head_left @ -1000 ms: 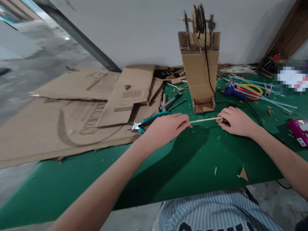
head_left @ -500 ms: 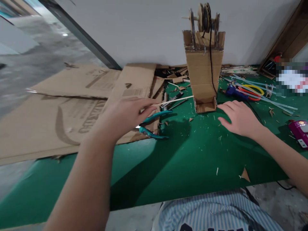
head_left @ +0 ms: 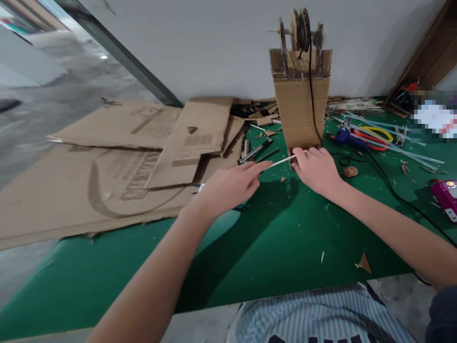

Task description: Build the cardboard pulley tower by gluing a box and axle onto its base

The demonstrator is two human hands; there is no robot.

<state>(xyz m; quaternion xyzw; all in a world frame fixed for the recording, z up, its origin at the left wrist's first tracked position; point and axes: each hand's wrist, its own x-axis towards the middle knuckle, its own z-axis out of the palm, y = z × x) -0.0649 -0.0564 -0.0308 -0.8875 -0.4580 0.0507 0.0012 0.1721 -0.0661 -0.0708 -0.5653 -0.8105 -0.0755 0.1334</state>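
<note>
My left hand pinches a thin wooden stick that slopes up to the right. The stick's far end reaches the left side of the small tray at the foot of a tall cardboard stand. My right hand is closed over that tray, its fingertips beside the stick's end; the tray is mostly hidden. On top of the stand sits a cardboard pulley wheel on a wooden axle, with a black cord hanging down. Teal-handled pliers lie mostly hidden under my left hand.
Flat cardboard sheets cover the table's left side. A utility knife lies near the stand. To the right are a blue glue gun, clear glue sticks, a round cardboard disc and a purple power strip.
My left hand has moved right with the stick, now covering most of the pliers. My right hand has shifted left from the tray's side onto its front, uncovering the disc.
</note>
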